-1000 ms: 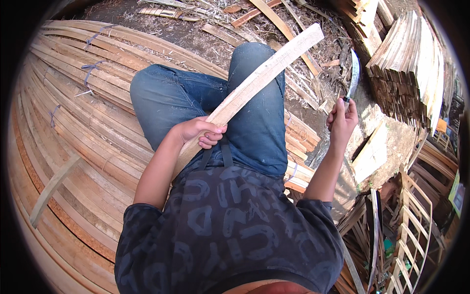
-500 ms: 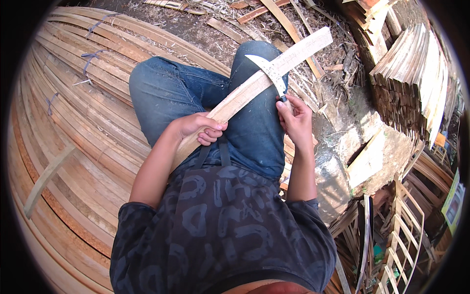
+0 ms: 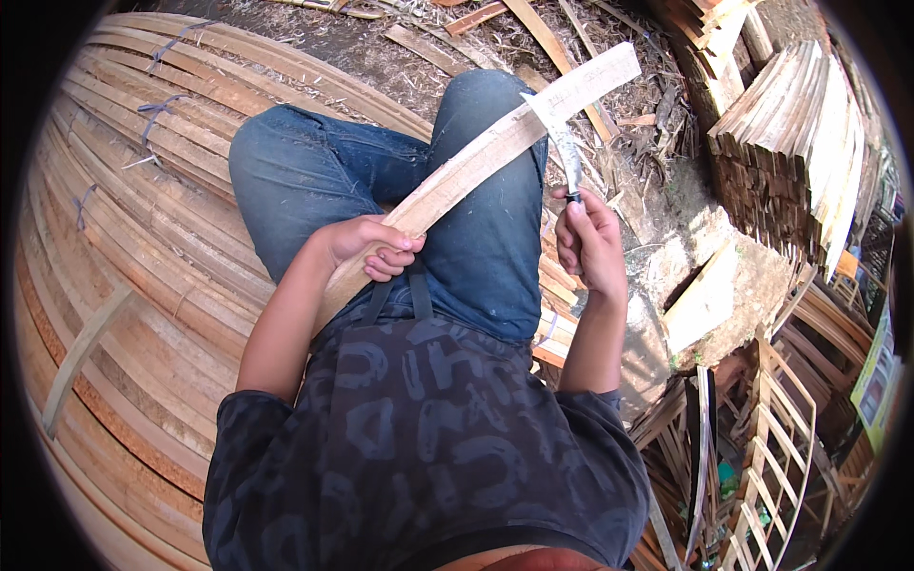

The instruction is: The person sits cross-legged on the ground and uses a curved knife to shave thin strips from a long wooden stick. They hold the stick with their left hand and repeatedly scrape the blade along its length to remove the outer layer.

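A long, pale wooden slat (image 3: 486, 164) lies slanted across my lap, its far end up to the right past my raised knee. My left hand (image 3: 373, 247) is wrapped round the slat's lower part, near my waist. In my right hand (image 3: 592, 238) is a knife (image 3: 568, 157) with a curved, spotted blade and a dark handle, mostly covered by the fingers. The blade points away from me. Its tip lies at the slat's right edge, over the far part of the wood; whether it bites in cannot be made out.
Bundled long wooden strips (image 3: 143, 219), tied with blue cord, spread over the left side. Shavings and offcuts (image 3: 438, 48) litter the ground ahead. To the right stand a stack of boards (image 3: 795, 143), a flat stone block (image 3: 733, 295) and a lattice wooden frame (image 3: 766, 457).
My right hand has moved slightly right and toward me, and the knife has turned more upright, with less of its blade across the slat. My left hand keeps its grip.
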The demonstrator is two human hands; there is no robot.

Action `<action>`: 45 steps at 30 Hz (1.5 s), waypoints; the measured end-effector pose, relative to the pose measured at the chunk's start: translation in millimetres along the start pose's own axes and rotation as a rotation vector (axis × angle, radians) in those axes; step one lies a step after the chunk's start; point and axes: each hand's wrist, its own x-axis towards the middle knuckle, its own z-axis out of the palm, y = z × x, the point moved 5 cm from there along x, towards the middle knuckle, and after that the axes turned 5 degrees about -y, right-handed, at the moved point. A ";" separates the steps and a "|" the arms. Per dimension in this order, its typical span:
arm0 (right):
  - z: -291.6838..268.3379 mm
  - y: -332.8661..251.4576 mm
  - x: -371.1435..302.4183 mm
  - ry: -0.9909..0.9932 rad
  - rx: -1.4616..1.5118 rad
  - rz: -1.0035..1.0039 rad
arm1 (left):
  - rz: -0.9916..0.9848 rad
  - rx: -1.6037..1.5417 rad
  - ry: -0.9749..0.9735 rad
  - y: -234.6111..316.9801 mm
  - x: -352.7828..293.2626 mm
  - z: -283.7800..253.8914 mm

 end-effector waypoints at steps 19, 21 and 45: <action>-70.3 -37.6 -20.8 0.634 -0.141 -0.291 | 0.010 0.039 0.084 3.4 -1.0 2.8; -43.3 -25.1 -12.5 0.367 -0.010 -0.187 | 0.008 0.039 0.073 3.5 1.6 2.0; -10.3 -21.7 -13.7 0.100 -0.098 -0.003 | 0.051 0.253 0.242 7.6 0.6 8.4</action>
